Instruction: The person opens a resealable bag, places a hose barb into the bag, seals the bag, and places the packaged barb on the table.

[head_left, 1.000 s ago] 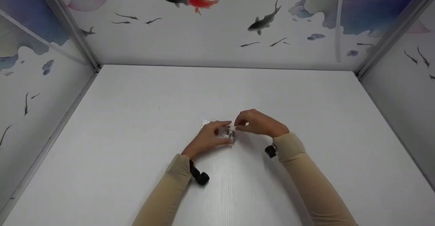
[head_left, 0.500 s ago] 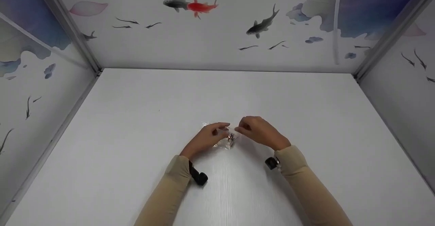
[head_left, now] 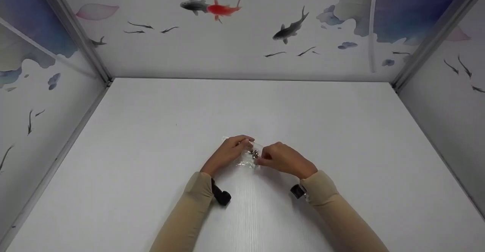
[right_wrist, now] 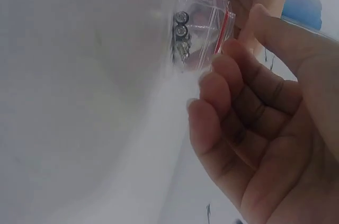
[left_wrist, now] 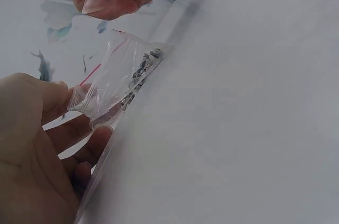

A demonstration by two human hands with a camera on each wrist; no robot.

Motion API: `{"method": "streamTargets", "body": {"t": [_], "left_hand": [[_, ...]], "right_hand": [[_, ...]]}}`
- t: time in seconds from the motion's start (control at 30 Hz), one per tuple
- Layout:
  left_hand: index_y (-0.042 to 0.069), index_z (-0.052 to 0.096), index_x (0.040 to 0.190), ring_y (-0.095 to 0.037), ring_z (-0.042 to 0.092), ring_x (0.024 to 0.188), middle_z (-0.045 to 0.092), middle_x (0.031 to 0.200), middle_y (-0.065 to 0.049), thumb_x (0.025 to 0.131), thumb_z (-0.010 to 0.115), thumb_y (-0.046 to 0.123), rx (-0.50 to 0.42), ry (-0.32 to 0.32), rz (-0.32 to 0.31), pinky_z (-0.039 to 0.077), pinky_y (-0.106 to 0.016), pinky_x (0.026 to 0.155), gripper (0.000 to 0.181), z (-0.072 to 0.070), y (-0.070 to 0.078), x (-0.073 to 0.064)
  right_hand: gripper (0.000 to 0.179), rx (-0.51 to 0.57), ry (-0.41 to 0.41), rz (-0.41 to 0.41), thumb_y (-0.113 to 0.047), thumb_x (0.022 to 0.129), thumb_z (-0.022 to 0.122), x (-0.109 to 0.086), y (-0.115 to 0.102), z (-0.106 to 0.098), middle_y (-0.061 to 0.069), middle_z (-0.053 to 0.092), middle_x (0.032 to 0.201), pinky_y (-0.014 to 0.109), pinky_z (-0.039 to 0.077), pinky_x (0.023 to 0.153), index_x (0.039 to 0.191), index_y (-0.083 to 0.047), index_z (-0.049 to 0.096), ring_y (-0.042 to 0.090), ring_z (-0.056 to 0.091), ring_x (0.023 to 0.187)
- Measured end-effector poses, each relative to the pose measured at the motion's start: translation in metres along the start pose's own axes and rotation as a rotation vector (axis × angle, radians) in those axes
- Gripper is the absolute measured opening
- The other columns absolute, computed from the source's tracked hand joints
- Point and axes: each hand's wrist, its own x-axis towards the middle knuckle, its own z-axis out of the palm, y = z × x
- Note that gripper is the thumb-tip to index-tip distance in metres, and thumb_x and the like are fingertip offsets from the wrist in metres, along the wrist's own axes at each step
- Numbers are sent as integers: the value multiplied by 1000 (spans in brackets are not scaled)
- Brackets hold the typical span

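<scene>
A small clear zip-lock bag [head_left: 247, 162] with a red seal line stands out between the hands. Several small metal pieces [right_wrist: 181, 30] with round, screw-like heads lie at its bottom. My left hand [head_left: 228, 152] pinches the bag near its red-lined top edge, as the left wrist view shows. My right hand [head_left: 285, 158] hovers close to the bag on the right, its fingers loosely bent and its thumb apart from them. A gap shows between the right fingertips [left_wrist: 96, 2] and the bag in the left wrist view. Nothing shows within the right hand.
More clear plastic [head_left: 225, 138] shows behind the left hand; whether it belongs to the same bag I cannot tell. The white table [head_left: 151, 111] reaches to a fish-patterned back wall [head_left: 242, 55] and side walls. Both forearms wear tan sleeves.
My right hand has moved down and slightly left, from the bag's upper edge to its right side. My left hand has shifted its fingers on the bag, leaving more of the metal pieces visible.
</scene>
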Motion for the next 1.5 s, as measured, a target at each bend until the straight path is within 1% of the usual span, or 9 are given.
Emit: {"method": "streamTargets", "body": {"t": [0.27, 0.43, 0.6, 0.7, 0.87, 1.03, 1.2, 1.33, 1.5], "left_hand": [[8, 64, 121, -22, 59, 106, 66, 119, -8, 101, 50, 20, 33, 9, 14, 45, -39, 93, 28, -1, 2, 2], [8, 67, 114, -17, 59, 93, 68, 113, -7, 98, 56, 21, 86, 37, 28, 46, -33, 85, 23, 1, 4, 2], [10, 70, 107, -12, 57, 80, 70, 104, -4, 96, 59, 19, 118, 76, 29, 47, -30, 77, 18, 3, 6, 0], [12, 71, 105, -10, 56, 78, 71, 101, -1, 95, 61, 20, 137, 104, 17, 46, -28, 75, 16, 5, 7, -1], [11, 72, 101, -12, 57, 79, 72, 99, -2, 93, 63, 20, 170, 180, 32, 46, -28, 73, 15, 4, 9, -1], [12, 73, 98, -12, 56, 74, 73, 97, -2, 92, 64, 21, 196, 259, 51, 45, -25, 68, 14, 3, 11, 0], [14, 74, 96, -9, 52, 68, 71, 92, 1, 92, 64, 21, 166, 349, 61, 43, -21, 60, 12, 3, 12, 0], [13, 73, 96, -8, 50, 64, 70, 87, 0, 93, 63, 22, 169, 422, 111, 42, -20, 58, 13, 3, 14, -1], [14, 70, 97, -8, 52, 68, 68, 82, 0, 95, 60, 22, 207, 477, 163, 40, -21, 61, 13, 3, 19, -2]], "right_hand": [[29, -31, -36, 15, -30, 89, 68, 4, -8, 8, -11, 48, 56, 20, 31, 50, 70, -8, 70, 4, 37, 52], [29, -58, -30, -2, -25, 91, 66, 8, -9, 11, -11, 40, 55, 19, 28, 50, 67, -7, 66, 4, 34, 52], [26, -134, -52, -62, -16, 95, 59, 9, -8, 14, -8, 39, 59, 21, 30, 54, 70, -9, 61, 6, 34, 56], [24, -167, -69, -79, -14, 97, 56, 8, -7, 14, -7, 40, 61, 23, 31, 58, 74, -9, 61, 8, 36, 59], [22, -131, -78, -63, -14, 97, 53, 7, -1, 10, -8, 42, 64, 23, 33, 59, 79, -9, 64, 7, 37, 60], [17, -103, -14, -101, -10, 96, 56, 4, 8, 4, -5, 52, 68, 23, 38, 62, 83, -8, 67, 7, 42, 63], [13, -74, 77, -119, -13, 93, 63, 2, 16, -3, 1, 70, 85, 26, 48, 69, 94, -5, 73, 9, 58, 74], [17, -35, 145, -99, -15, 94, 62, 2, 22, -8, 5, 72, 88, 29, 51, 70, 97, -4, 75, 12, 63, 77], [21, 44, 242, -91, -19, 95, 61, 2, 29, -14, 7, 73, 92, 32, 53, 74, 99, -5, 76, 13, 65, 81]]}}
